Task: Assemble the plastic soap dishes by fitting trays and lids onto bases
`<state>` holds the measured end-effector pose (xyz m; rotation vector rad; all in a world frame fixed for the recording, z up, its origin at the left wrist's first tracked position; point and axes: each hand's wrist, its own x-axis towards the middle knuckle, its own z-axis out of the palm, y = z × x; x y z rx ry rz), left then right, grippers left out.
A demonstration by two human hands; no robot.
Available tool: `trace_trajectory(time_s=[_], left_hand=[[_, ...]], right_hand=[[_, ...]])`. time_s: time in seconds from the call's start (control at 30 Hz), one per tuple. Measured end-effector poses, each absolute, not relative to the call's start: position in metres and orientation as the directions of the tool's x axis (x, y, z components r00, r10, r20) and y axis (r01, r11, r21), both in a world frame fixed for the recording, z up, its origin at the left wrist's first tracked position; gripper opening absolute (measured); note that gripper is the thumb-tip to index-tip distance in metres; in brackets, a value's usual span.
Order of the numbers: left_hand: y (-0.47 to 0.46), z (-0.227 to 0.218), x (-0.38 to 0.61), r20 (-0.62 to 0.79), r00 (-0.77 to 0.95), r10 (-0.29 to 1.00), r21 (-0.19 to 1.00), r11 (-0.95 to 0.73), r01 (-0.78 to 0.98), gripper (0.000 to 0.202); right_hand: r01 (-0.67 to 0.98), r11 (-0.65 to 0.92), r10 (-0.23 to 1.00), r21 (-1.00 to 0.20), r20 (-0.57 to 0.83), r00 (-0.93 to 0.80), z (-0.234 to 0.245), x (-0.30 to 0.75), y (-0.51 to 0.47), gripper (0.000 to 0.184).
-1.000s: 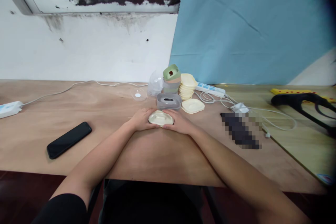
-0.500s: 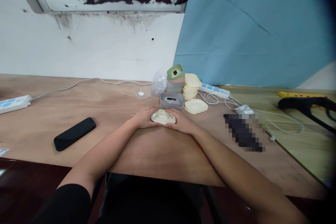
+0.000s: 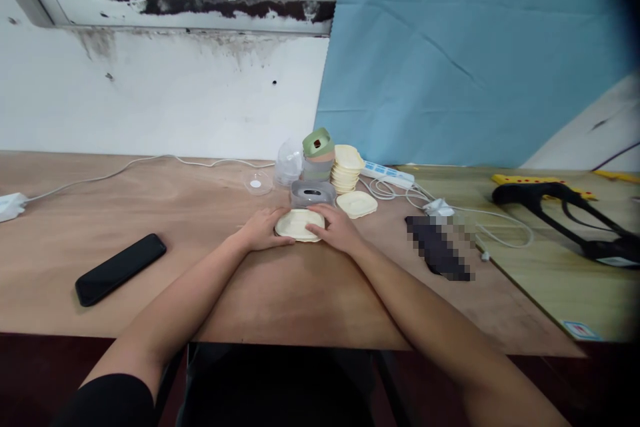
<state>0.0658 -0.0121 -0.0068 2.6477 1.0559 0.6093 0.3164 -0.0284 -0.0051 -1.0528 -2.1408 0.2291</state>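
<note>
Clock centre: cream lid (image 3: 299, 225), at the near side of the tabletop's middle, flat side up; whether it touches the wood cannot be told.
Left hand (image 3: 263, 230): at 9 o'clock, part-open curve, gripping the lid's edge; thumb along the near rim, fingertips partly hidden.
Right hand (image 3: 337, 228): at 3 o'clock, part-open curve, gripping the opposite edge; thumb lying over the lid's top, other fingers towards its far edge.
Grey box (image 3: 313, 193): between 12 and 1, just beyond the lid, dark slot in it.
Box stack: same direction, farther off, green box (image 3: 319, 144) uppermost, tilted.
Clear cups (image 3: 289, 163): 12 o'clock, nested.
Lid pile (image 3: 345, 173): just past 1, cream.
Loose lid (image 3: 357, 204): between 2 and 3, cream, flat.
Phone (image 3: 120, 270): between 8 and 9, black, well apart.
</note>
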Motion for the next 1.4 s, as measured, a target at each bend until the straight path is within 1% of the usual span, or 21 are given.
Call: trace_trajectory(time_s=[0.07, 0.13, 0.23, 0.3, 0.4, 0.5, 0.6, 0.7, 0.77, 0.87, 0.93, 1.0, 1.07, 1.17, 1.27, 1.4], left_hand=[[-0.012, -0.007, 0.066, 0.296, 0.659, 0.692, 0.359, -0.719, 0.595, 0.083], [-0.012, -0.006, 0.067, 0.296, 0.668, 0.683, 0.355, -0.728, 0.587, 0.083], [-0.012, -0.006, 0.067, 0.298, 0.674, 0.676, 0.341, -0.735, 0.586, 0.081], [-0.012, -0.006, 0.067, 0.301, 0.669, 0.679, 0.333, -0.733, 0.593, 0.082], [-0.011, -0.007, 0.066, 0.303, 0.67, 0.678, 0.329, -0.734, 0.594, 0.084], [-0.011, -0.007, 0.065, 0.293, 0.676, 0.676, 0.337, -0.735, 0.588, 0.086], [-0.012, -0.006, 0.065, 0.288, 0.668, 0.686, 0.35, -0.725, 0.593, 0.082], [-0.012, -0.008, 0.064, 0.307, 0.634, 0.71, 0.349, -0.704, 0.619, 0.072], [-0.01, -0.01, 0.064, 0.368, 0.583, 0.724, 0.35, -0.689, 0.634, 0.072], [-0.006, -0.014, 0.064, 0.55, 0.476, 0.686, 0.356, -0.708, 0.609, 0.083], [-0.004, -0.015, 0.064, 0.666, 0.391, 0.635, 0.345, -0.727, 0.593, 0.085], [-0.004, -0.014, 0.064, 0.735, 0.33, 0.593, 0.324, -0.734, 0.597, 0.085], [-0.007, -0.012, 0.064, 0.764, 0.314, 0.564, 0.296, -0.738, 0.606, 0.081], [-0.012, -0.006, 0.064, 0.774, 0.345, 0.531, 0.242, -0.751, 0.614, 0.065], [-0.014, -0.002, 0.065, 0.785, 0.359, 0.505, 0.213, -0.764, 0.61, 0.056], [-0.011, -0.003, 0.063, 0.786, 0.325, 0.525, 0.26, -0.759, 0.597, 0.042]], right_hand=[[0.608, 0.655, 0.726, -0.449, 0.599, -0.339, -0.004, 0.318, -0.028, 0.034], [0.608, 0.659, 0.707, -0.443, 0.641, -0.299, -0.004, 0.32, -0.028, 0.028], [0.644, 0.647, 0.671, -0.409, 0.707, -0.225, -0.004, 0.323, -0.025, 0.023], [0.686, 0.614, 0.657, -0.39, 0.734, -0.171, -0.004, 0.325, -0.021, 0.024], [0.747, 0.528, 0.684, -0.405, 0.724, -0.091, -0.007, 0.329, -0.012, 0.03], [0.775, 0.441, 0.748, -0.453, 0.663, -0.038, -0.016, 0.336, -0.002, 0.034], [0.752, 0.411, 0.807, -0.515, 0.59, -0.037, -0.026, 0.343, 0.006, 0.03], [0.721, 0.431, 0.793, -0.543, 0.609, -0.016, -0.026, 0.343, 0.005, 0.024], [0.708, 0.463, 0.751, -0.534, 0.66, 0.007, -0.019, 0.34, 0.0, 0.023], [0.693, 0.533, 0.692, -0.485, 0.722, -0.027, -0.006, 0.33, -0.014, 0.023], [0.689, 0.581, 0.668, -0.434, 0.738, -0.099, 0.0, 0.323, -0.022, 0.023], [0.682, 0.622, 0.655, -0.384, 0.732, -0.185, 0.002, 0.317, -0.029, 0.022], [0.667, 0.66, 0.648, -0.346, 0.712, -0.27, 0.001, 0.311, -0.033, 0.02], [0.623, 0.711, 0.622, -0.327, 0.705, -0.34, -0.001, 0.307, -0.037, 0.02], [0.581, 0.731, 0.613, -0.357, 0.719, -0.329, -0.003, 0.308, -0.037, 0.024], [0.574, 0.708, 0.647, -0.412, 0.705, -0.292, -0.008, 0.315, -0.036, 0.042]])
